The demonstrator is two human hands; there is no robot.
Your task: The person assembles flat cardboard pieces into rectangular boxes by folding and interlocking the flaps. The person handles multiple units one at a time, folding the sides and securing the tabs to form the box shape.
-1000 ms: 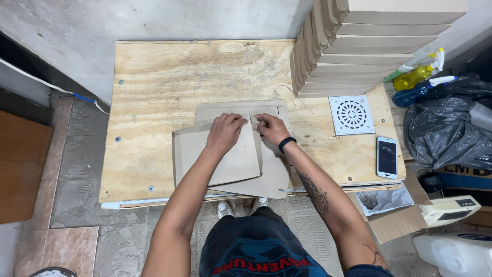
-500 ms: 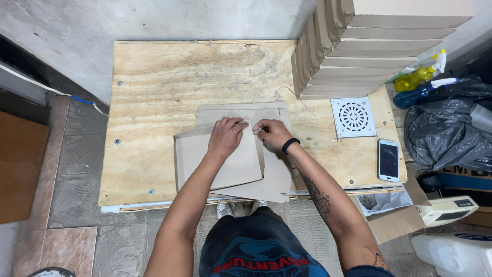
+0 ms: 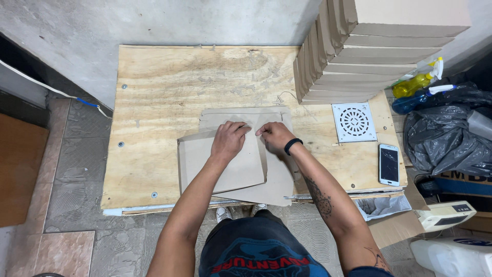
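Flat cardboard sheets (image 3: 225, 164) lying near the front edge of the plywood bench (image 3: 169, 92), stacked loosely; top sheet's long axis running left to right, its upper edge tilted slightly, rising toward the right. Lower sheets poking out behind and to the right, one corner reaching past the front edge.

Compared with half a second ago: barely any shift; both hands drawn a little closer together over the top edge of the upper sheet, sheets lying much as before.

Left hand (image 3: 229, 141) curled, fingertips pinched on the top sheet's upper right corner. Right hand (image 3: 275, 137), black band at the wrist, fingers bent and pressed on the same edge just beside the left; grip of each closed on the cardboard, thumbs hidden underneath.

Further right on the bench: tall stack of folded boxes (image 3: 359, 56), white round-patterned drain grate (image 3: 353, 122), phone (image 3: 389, 164) face up
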